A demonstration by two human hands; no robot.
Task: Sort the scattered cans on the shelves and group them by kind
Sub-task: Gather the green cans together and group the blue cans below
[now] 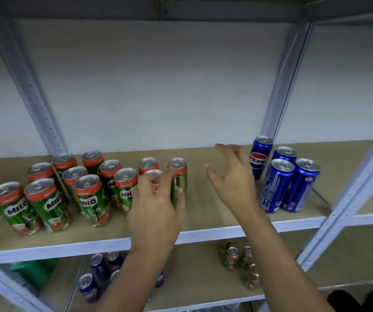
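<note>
Upper shelf: tan matte board on a pale metal frame, perforated grey uprights behind.

Milo cans were grouped upright on the left half: green cylinders with red-orange bands at the top and shiny silver pull-tab lids. Packed close, several touching. One red-topped can at the right edge of the cluster was mostly hidden by the left hand. Fingers were seen curled around or against it from the front; a firm grip vs. mere contact could not be told. Another Milo can stood just behind the fingertips.

Pepsi cans were grouped on the right end of the same shelf: four tall slim glossy blue cylinders, upright, close together.

Right hand was held above bare board between the two groups, fingers spread and loosely bent, nothing held, just left of the nearest Pepsi can, not touching it.

Lower shelf: blurred blue cans at left and a few green-red cans at centre-right, well apart.
</note>
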